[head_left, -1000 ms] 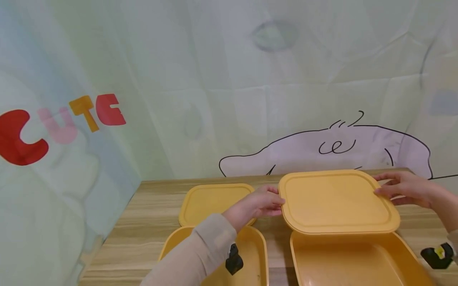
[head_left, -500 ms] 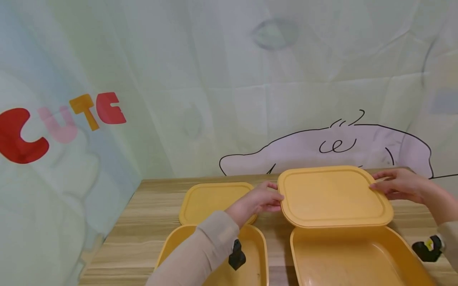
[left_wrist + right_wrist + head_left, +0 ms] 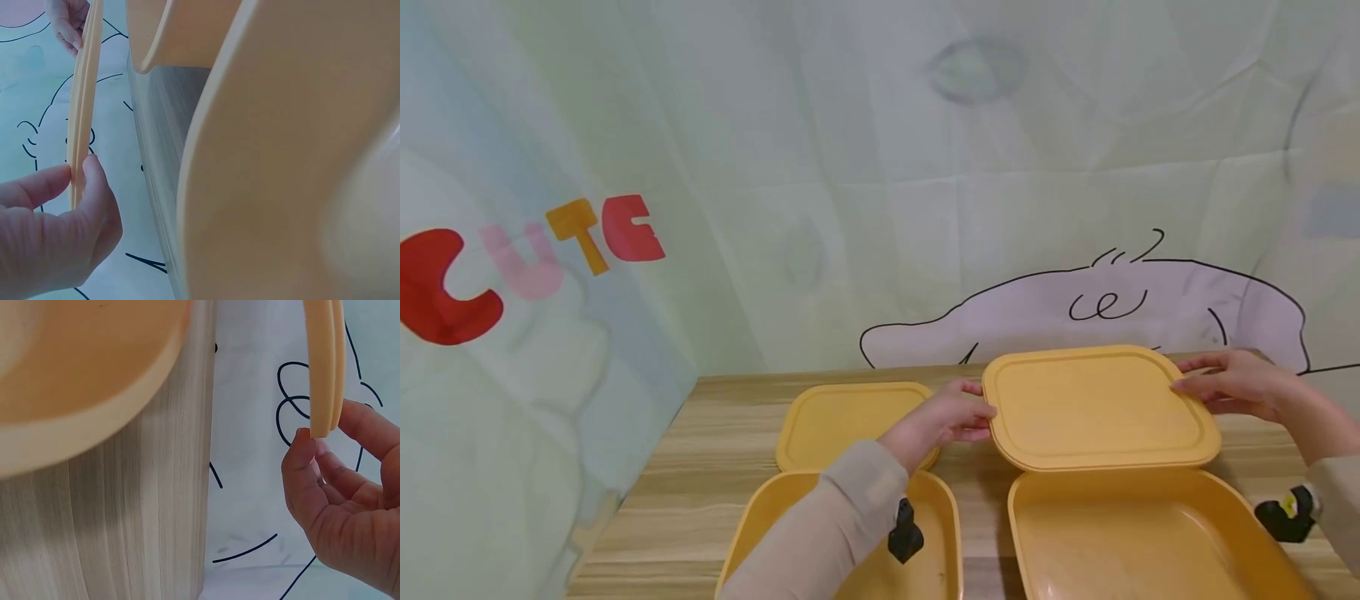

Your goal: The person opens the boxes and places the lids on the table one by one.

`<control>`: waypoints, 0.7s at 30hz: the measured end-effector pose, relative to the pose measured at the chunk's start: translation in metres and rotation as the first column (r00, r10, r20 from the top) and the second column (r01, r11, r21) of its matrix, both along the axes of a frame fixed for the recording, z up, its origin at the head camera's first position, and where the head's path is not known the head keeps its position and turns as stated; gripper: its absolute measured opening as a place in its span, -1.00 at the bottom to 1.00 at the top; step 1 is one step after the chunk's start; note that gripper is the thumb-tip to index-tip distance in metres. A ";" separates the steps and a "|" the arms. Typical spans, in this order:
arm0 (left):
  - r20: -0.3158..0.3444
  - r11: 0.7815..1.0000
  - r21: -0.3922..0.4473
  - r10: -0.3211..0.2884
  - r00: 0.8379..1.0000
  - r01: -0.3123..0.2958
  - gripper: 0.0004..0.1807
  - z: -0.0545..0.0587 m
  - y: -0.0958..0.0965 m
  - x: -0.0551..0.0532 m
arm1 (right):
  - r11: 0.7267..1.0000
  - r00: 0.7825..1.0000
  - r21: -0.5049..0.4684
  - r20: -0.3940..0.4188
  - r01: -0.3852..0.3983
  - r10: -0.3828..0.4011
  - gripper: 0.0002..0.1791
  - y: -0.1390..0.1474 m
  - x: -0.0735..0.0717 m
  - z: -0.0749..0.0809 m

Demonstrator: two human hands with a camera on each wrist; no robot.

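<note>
A yellow rectangular lid [image 3: 1097, 408] with rounded corners is held up at a tilt behind the right-hand yellow box [image 3: 1142, 533]. My left hand [image 3: 946, 418] pinches its left edge between thumb and fingers. At the opposite edge my right hand [image 3: 1240, 385] grips it the same way. The left wrist view shows the lid [image 3: 81, 112] edge-on, with the left hand [image 3: 69, 231] on its near end. Seen from the right wrist, the right hand [image 3: 350, 494] has thumb and fingers at the lid's rim [image 3: 322, 375].
A second yellow box [image 3: 951, 533] stands at the left, partly hidden by my left sleeve. Behind it another yellow lid [image 3: 842, 417] lies flat on the wooden table [image 3: 677, 467]. A printed curtain [image 3: 820, 208] hangs along the table's back edge.
The lid has shifted slightly up and away from me, uncovering more of the right box's back rim. Both hands have kept their hold, the right moving a little leftward.
</note>
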State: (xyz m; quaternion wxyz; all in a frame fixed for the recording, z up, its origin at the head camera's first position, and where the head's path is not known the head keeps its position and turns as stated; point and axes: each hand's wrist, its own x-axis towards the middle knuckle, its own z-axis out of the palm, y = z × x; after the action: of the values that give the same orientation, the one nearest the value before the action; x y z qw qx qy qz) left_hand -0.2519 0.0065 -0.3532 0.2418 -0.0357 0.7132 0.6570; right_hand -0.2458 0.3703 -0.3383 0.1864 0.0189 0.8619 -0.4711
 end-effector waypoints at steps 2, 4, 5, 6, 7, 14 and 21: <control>0.002 1.000 0.004 0.010 1.000 -0.010 -0.61 -0.001 0.001 -0.001 | 1.000 1.000 -0.004 0.000 0.005 -0.005 -0.24 0.000 -0.001 -0.001; -0.001 1.000 0.009 0.016 1.000 -0.016 -0.60 -0.001 0.001 -0.001 | 1.000 1.000 -0.009 0.000 0.012 -0.012 -0.24 0.000 -0.002 -0.001; -0.003 1.000 0.012 0.017 1.000 -0.017 -0.60 -0.001 0.001 -0.001 | 1.000 1.000 -0.011 0.000 0.016 -0.016 -0.24 0.000 -0.003 -0.001; -0.006 1.000 0.018 0.018 1.000 -0.017 -0.60 0.000 0.002 -0.002 | 1.000 1.000 -0.014 0.001 0.020 -0.020 -0.24 -0.001 -0.003 -0.001; -0.010 1.000 0.023 0.020 1.000 -0.020 -0.60 0.000 0.002 -0.002 | 1.000 1.000 -0.016 0.001 0.023 -0.023 -0.25 -0.001 -0.003 -0.001; -0.013 0.998 0.041 0.039 0.999 -0.038 -0.63 -0.002 0.003 -0.005 | 0.999 0.999 -0.015 0.002 0.035 -0.035 -0.21 -0.001 -0.007 -0.003; -0.011 0.997 0.057 0.061 0.998 -0.061 -0.64 -0.004 0.005 -0.009 | 0.999 0.999 -0.015 -0.008 0.033 -0.033 -0.18 0.000 -0.011 -0.004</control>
State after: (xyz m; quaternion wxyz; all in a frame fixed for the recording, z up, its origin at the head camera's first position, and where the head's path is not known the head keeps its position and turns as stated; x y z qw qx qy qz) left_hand -0.2606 0.0116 -0.3568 0.2180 -0.0465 0.6944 0.6842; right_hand -0.2570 0.3699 -0.3421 0.1753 0.0298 0.8587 -0.4806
